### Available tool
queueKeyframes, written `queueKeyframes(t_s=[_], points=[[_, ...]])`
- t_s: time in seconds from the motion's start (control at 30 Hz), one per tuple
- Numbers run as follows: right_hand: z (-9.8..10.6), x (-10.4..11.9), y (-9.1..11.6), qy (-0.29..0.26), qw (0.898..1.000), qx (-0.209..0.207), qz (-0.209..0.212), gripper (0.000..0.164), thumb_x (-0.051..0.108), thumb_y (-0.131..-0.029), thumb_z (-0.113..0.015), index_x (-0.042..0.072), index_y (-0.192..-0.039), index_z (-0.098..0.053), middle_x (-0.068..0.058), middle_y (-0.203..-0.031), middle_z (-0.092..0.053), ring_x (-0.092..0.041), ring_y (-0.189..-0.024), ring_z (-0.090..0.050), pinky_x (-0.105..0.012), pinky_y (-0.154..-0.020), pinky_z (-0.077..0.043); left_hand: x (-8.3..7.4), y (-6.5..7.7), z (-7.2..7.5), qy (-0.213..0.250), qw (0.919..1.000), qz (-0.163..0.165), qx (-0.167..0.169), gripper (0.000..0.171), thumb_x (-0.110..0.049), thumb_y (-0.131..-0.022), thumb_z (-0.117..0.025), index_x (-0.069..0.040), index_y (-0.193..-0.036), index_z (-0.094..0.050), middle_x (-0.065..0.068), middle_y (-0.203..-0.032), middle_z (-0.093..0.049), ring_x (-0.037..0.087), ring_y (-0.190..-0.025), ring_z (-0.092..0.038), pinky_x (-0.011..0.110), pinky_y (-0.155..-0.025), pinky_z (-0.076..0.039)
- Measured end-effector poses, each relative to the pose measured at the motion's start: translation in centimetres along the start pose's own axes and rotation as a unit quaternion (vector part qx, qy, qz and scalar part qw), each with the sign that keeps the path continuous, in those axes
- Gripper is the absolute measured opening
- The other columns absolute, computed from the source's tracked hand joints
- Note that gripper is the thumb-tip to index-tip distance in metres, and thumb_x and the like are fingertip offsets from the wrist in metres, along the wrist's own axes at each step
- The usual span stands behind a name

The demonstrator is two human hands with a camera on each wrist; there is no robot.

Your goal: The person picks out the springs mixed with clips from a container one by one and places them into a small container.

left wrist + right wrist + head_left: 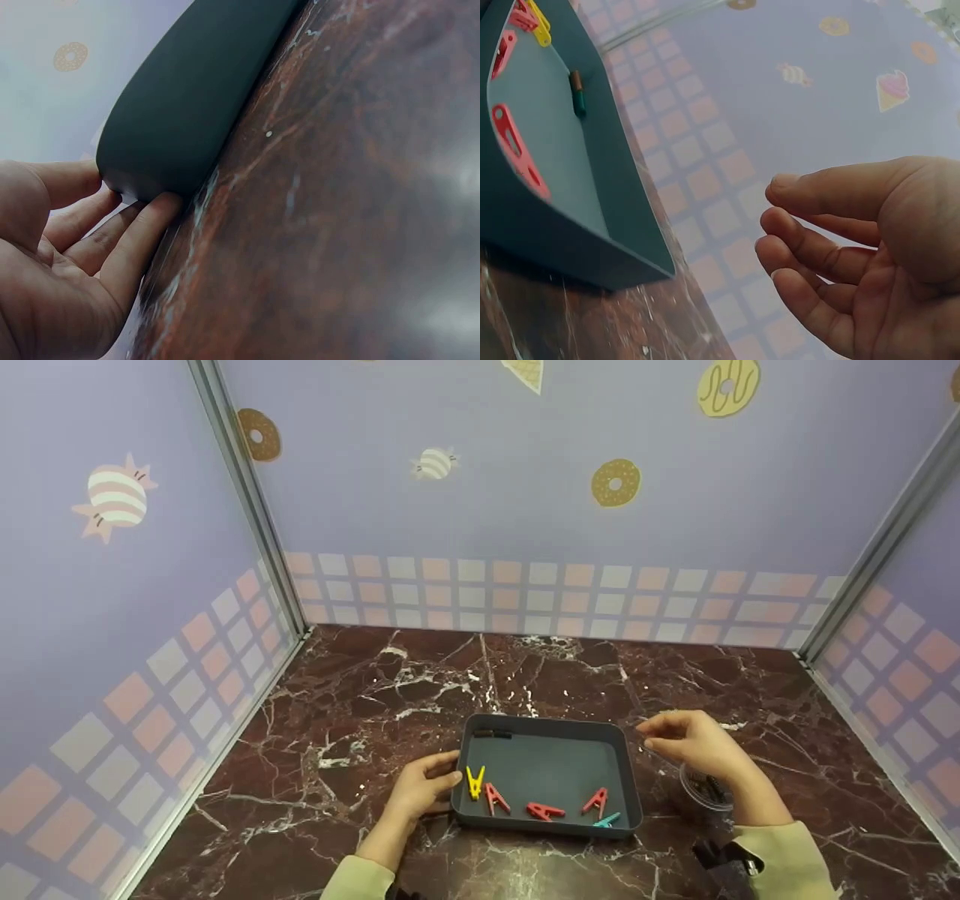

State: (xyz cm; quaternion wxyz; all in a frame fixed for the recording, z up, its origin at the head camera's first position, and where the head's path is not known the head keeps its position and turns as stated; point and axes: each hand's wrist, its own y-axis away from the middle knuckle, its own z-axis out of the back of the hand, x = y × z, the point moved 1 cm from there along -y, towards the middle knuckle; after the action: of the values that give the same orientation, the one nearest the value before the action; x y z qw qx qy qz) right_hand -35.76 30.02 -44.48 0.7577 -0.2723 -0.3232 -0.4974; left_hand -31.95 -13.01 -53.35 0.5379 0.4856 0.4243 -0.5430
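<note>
A dark grey-green tray [544,772] lies on the marble-look table. My left hand [421,786] holds its left side, thumb at the rim and fingers against the outer wall [161,112]. Inside, along the front, lie a yellow clip [475,783], several red clips [544,811] and a teal clip [607,820]. A small brown and dark-green piece [577,93] sits by the back wall. Off the tray's right side hovers my right hand [694,741], fingers loosely bent toward the thumb, nothing between them.
A clear round tub [705,789] with dark contents stands right of the tray, partly hidden by the right forearm. Patterned panels [480,510] enclose the table [360,682] at the back and both sides. Small white specks dot the tabletop behind the tray.
</note>
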Motion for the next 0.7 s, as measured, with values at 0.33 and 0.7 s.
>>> queueKeyframes(t_s=[0.33, 0.7], points=[[-2.6, 1.5, -2.6, -0.004, 0.999, -0.002, 0.035, 0.023, 0.012, -0.093, -0.074, 0.002, -0.114, -0.076, -0.016, -0.101, -0.075, -0.004, -0.077, -0.067, -0.022, -0.067, -0.057, -0.2, 0.2, 0.1, 0.019, 0.9996, 0.015, 0.011, 0.049, -0.007, -0.098, -0.068, 0.005, -0.143, -0.056, 0.035, -0.142, -0.056, 0.039, -0.108, -0.073, 0.043, -0.073, -0.067], [-6.4, 3.5, -5.9, -0.028, 0.998, 0.013, 0.063, 0.024, 0.008, -0.093, -0.075, -0.002, -0.114, -0.075, -0.021, -0.107, -0.075, -0.018, -0.093, -0.071, -0.018, -0.078, -0.057, -0.1, 0.0, 0.0, 0.015, 0.9998, 0.014, 0.004, 0.048, -0.006, -0.097, -0.068, 0.006, -0.142, -0.057, 0.035, -0.139, -0.058, 0.039, -0.109, -0.072, 0.045, -0.072, -0.067]])
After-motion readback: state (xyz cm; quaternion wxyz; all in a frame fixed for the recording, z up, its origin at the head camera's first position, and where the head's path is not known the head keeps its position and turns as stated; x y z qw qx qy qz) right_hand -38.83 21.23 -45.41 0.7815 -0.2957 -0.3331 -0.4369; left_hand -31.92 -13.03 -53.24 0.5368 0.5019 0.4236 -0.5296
